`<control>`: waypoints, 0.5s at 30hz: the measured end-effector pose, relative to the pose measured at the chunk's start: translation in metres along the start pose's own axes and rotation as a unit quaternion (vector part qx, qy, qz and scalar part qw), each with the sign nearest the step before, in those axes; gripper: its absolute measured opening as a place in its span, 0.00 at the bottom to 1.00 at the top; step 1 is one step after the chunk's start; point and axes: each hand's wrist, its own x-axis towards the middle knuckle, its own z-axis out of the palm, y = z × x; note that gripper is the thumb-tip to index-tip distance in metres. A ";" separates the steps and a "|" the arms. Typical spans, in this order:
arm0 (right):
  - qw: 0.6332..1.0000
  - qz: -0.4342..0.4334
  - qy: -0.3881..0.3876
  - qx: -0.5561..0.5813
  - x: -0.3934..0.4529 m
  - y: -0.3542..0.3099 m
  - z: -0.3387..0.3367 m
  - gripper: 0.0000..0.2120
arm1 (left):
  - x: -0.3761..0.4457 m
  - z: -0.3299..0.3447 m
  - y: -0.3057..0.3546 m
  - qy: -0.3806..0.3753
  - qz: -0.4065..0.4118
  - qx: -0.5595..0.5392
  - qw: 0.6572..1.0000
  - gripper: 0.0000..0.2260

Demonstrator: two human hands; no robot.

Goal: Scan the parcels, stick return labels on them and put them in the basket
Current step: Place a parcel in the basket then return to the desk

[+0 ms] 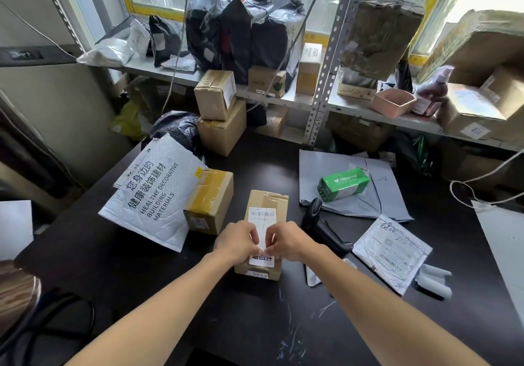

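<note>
A white paper return label (262, 252) is being pinched by both hands (left (236, 242), right (285, 242)) over the brown cardboard parcel (265, 204), with pressing-down probably being called for next.

A cardboard parcel (265, 224) lies near the middle of the worktop (141, 280), under both hands (236, 242). Left of it sits a second box (208, 201) with a padded mailer (153, 192) leaning on it. To the right lies a handheld scanner (320, 224), then a flat envelope (392, 252); behind them a carton (343, 184) rests on poly bags (377, 195).
</note>
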 end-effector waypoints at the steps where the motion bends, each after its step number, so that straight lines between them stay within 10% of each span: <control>1: 1.000 0.002 -0.005 -0.008 0.000 -0.001 0.000 0.06 | 0.000 0.001 -0.001 0.001 -0.002 -0.008 1.000 0.11; 8: 0.989 0.090 -0.014 -0.118 0.004 -0.006 -0.004 0.16 | -0.001 0.004 -0.002 0.022 -0.009 0.045 0.999 0.23; 15: 0.962 0.212 -0.071 0.159 -0.011 -0.003 0.005 0.27 | -0.001 0.009 -0.012 -0.039 -0.123 -0.133 0.983 0.52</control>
